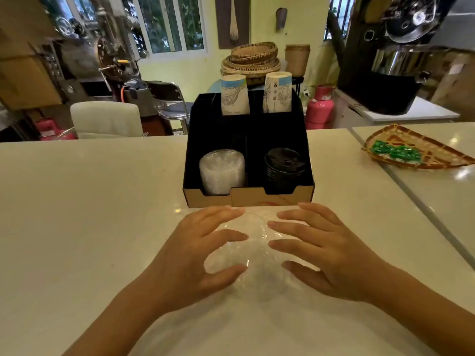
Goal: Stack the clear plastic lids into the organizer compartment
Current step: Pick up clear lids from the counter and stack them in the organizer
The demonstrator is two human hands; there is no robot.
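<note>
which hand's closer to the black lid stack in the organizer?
Right. The right hand sits almost directly in front of the black lid stack; the left hand lies further left, in front of the clear lid stack.

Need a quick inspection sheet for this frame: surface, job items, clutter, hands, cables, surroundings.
Surface: pale glossy counter; a seam separates a second slab on the right.
Job's things: loose clear lids on the counter between both hands; black organizer behind them, with a clear lid stack front-left, black lids front-right, and two paper cup stacks at the back.
Clutter: woven tray holding green packets, at right.
Grippers: left hand and right hand open, fingers spread around the loose lids; contact cannot be told.
Cables: nothing seen on the counter.
Surroundings: pink gas cylinder, stacked baskets, metal chair, dark machines.
</note>
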